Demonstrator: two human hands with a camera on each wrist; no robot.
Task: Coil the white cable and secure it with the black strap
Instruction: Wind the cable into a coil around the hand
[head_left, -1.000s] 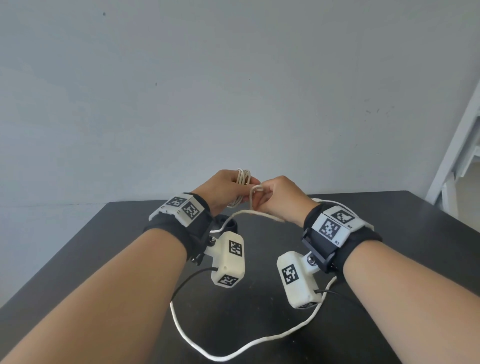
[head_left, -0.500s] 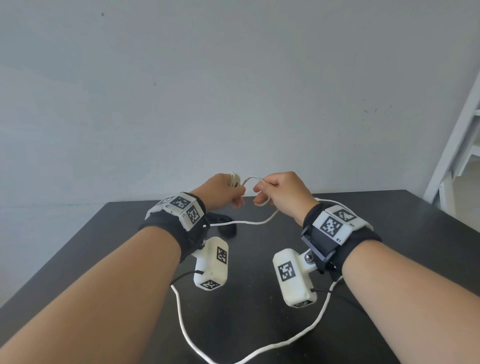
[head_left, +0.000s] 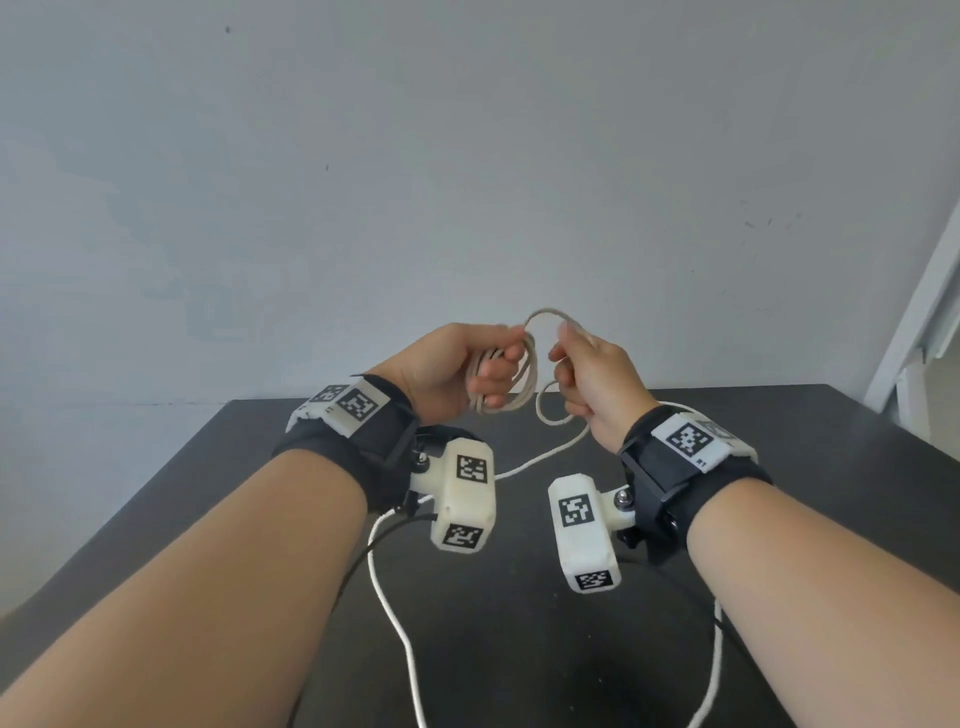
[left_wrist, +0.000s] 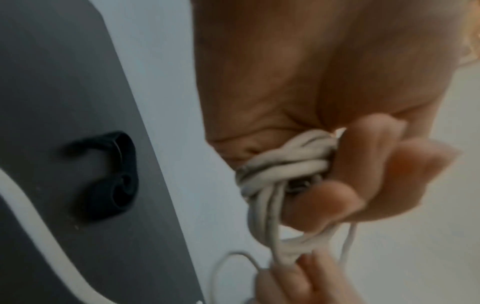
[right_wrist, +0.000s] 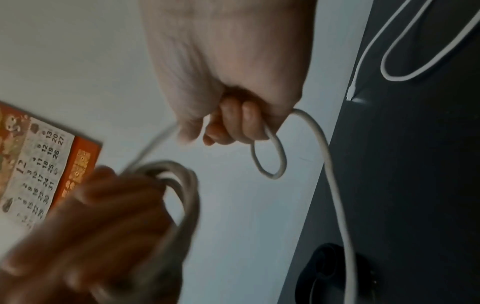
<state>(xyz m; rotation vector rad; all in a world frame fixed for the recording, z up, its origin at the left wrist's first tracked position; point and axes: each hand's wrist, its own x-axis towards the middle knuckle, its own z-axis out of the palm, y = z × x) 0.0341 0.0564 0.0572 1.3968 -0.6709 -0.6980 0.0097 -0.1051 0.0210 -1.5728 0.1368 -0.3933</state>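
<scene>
My left hand (head_left: 496, 382) is raised over the black table (head_left: 810, 467) and grips a bundle of several loops of the white cable (head_left: 519, 387). The left wrist view shows my fingers (left_wrist: 363, 174) curled round the bunched loops (left_wrist: 283, 164). My right hand (head_left: 563, 364), just right of it, pinches the cable, which arcs between the two hands. A small loop (right_wrist: 270, 160) hangs below my right fist (right_wrist: 233, 127). The loose rest of the cable (head_left: 395, 623) trails down onto the table. The black strap (left_wrist: 111, 176) lies curled on the table under my hands, also seen in the right wrist view (right_wrist: 330, 273).
The free cable end with its plug (right_wrist: 350, 96) lies on the table near its far edge. A pale wall stands close behind the table, with a calendar (right_wrist: 44, 168) on it. A white frame (head_left: 924, 312) stands at the right. Thin black camera wires (head_left: 358, 561) hang from my wrists.
Both hands have risen and drawn slightly apart. A new arc of cable now stands between them, and more loops show in my left hand. The slack on the table has shifted.
</scene>
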